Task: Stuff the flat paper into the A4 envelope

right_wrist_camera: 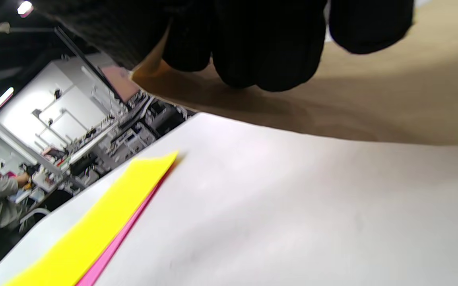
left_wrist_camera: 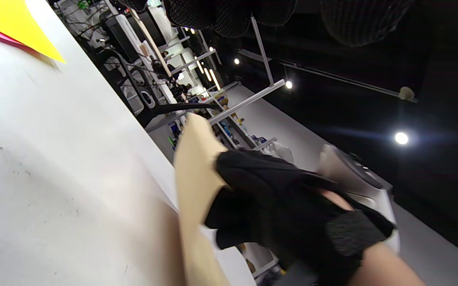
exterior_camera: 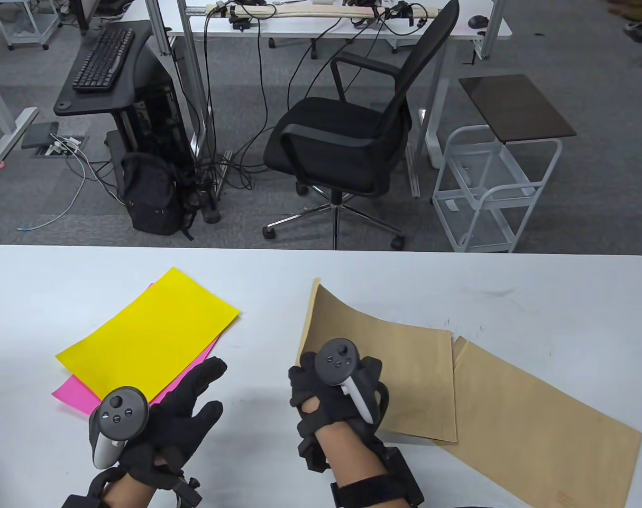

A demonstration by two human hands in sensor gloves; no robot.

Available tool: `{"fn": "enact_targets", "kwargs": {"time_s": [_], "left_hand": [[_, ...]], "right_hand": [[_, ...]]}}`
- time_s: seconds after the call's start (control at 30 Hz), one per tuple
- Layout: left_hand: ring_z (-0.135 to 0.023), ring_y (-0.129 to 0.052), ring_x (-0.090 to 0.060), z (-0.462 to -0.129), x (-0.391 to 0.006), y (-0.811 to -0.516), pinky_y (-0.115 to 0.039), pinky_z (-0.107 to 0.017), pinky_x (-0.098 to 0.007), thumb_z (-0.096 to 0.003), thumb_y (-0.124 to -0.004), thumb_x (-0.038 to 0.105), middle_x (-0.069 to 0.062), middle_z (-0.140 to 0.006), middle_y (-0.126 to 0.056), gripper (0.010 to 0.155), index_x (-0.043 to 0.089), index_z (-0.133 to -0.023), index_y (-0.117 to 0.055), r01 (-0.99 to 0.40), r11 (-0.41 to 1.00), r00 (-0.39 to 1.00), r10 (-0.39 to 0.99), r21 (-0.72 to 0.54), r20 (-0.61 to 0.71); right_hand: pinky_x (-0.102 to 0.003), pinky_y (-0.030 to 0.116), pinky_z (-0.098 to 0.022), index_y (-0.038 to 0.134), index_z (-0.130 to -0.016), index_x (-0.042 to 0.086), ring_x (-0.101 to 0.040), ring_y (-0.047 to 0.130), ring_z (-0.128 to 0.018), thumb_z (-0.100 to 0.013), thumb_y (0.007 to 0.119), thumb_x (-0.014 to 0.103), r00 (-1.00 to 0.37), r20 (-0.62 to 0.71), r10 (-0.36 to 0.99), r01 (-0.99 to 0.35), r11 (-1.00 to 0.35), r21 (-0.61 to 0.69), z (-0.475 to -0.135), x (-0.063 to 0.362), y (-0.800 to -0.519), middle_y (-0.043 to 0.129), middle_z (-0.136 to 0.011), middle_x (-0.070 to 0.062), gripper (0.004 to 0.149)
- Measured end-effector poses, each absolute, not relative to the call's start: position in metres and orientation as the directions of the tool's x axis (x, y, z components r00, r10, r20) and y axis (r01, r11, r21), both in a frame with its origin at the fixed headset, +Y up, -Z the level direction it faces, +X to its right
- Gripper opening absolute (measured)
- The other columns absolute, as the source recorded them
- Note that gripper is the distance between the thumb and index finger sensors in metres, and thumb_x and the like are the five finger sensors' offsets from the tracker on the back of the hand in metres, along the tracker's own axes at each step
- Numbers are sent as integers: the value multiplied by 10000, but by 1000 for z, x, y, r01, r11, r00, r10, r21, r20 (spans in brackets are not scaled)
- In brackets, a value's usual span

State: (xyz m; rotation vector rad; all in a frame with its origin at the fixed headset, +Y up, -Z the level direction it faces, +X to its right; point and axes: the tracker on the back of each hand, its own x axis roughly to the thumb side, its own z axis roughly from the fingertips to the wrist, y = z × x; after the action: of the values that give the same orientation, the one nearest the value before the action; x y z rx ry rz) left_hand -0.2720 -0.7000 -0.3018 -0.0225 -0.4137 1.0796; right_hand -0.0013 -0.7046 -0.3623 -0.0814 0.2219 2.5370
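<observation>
A yellow sheet (exterior_camera: 150, 331) lies on a pink sheet (exterior_camera: 75, 395) at the table's left; both also show in the right wrist view, yellow (right_wrist_camera: 105, 222) over pink (right_wrist_camera: 111, 248). A brown A4 envelope (exterior_camera: 400, 365) lies right of centre, its left edge lifted off the table. My right hand (exterior_camera: 321, 383) grips that lifted left edge, as the left wrist view (left_wrist_camera: 197, 167) shows. A second brown envelope (exterior_camera: 543, 428) lies flat further right. My left hand (exterior_camera: 189, 402) is open, fingers spread, over the table beside the sheets' near corner, holding nothing.
The white table (exterior_camera: 538, 296) runs the full width. Beyond its far edge stand a black office chair (exterior_camera: 347, 137), a white trolley (exterior_camera: 490, 180) and a black backpack (exterior_camera: 152, 196) on the floor.
</observation>
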Motion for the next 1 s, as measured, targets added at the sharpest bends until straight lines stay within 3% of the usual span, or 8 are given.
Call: {"fn": "enact_targets", "kwargs": {"time_s": [0.2, 0.47, 0.57, 0.7, 0.87, 1.0], "left_hand": [[-1179, -553, -249, -303, -275, -699, -494, -878, -528, -433, -724, 594, 58, -1196, -509, 765, 333, -1111, -484, -854, 474, 400, 862, -214, 310], [-1178, -554, -255, -303, -277, -698, -495, -876, -531, -434, -725, 595, 55, -1196, -510, 766, 329, -1112, -487, -858, 470, 401, 865, -208, 303], [-1179, -551, -254, -303, -278, -698, -493, -876, -533, -434, -725, 595, 57, -1196, -510, 766, 330, -1112, -486, -857, 470, 403, 866, -208, 298], [-1178, -551, -262, -303, -279, -699, -492, -875, -538, -435, -725, 594, 53, -1199, -501, 772, 330, -1115, -474, -856, 474, 409, 864, -205, 292], [-1180, -545, -261, -304, -280, -699, -492, -875, -536, -434, -725, 595, 44, -1199, -500, 776, 327, -1116, -472, -856, 474, 409, 865, -206, 290], [-1180, -543, -262, -304, -278, -701, -492, -876, -535, -435, -725, 595, 43, -1200, -497, 775, 327, -1116, -472, -849, 483, 418, 862, -215, 288]], "right_hand": [[-481, 814, -461, 840, -803, 314, -278, 958, -637, -489, 824, 501, -874, -113, 472, -485, -834, 263, -375, -53, -745, 805, -880, -26, 366], [-477, 810, -469, 837, -810, 296, -283, 957, -637, -486, 821, 505, -891, -143, 432, -454, -839, 299, -382, -77, -765, 771, -905, -47, 386], [-488, 797, -492, 795, -876, 295, -298, 937, -680, -486, 790, 564, -877, -137, 461, -479, -810, 339, -381, -74, -764, 739, -935, -48, 474], [-523, 768, -526, 704, -969, 291, -320, 895, -745, -495, 755, 564, -787, -73, 613, -603, -738, 302, -378, -53, -749, 689, -969, -47, 549], [-600, 618, -632, 549, -1050, 327, -359, 636, -960, -497, 744, 569, -676, 87, 732, -681, -665, 306, -367, -13, -723, 466, -1070, -40, 634], [-625, 559, -658, 501, -1068, 332, -376, 554, -995, -499, 737, 575, -583, 140, 800, -759, -598, 257, -346, 25, -702, 404, -1087, -41, 662]]}}
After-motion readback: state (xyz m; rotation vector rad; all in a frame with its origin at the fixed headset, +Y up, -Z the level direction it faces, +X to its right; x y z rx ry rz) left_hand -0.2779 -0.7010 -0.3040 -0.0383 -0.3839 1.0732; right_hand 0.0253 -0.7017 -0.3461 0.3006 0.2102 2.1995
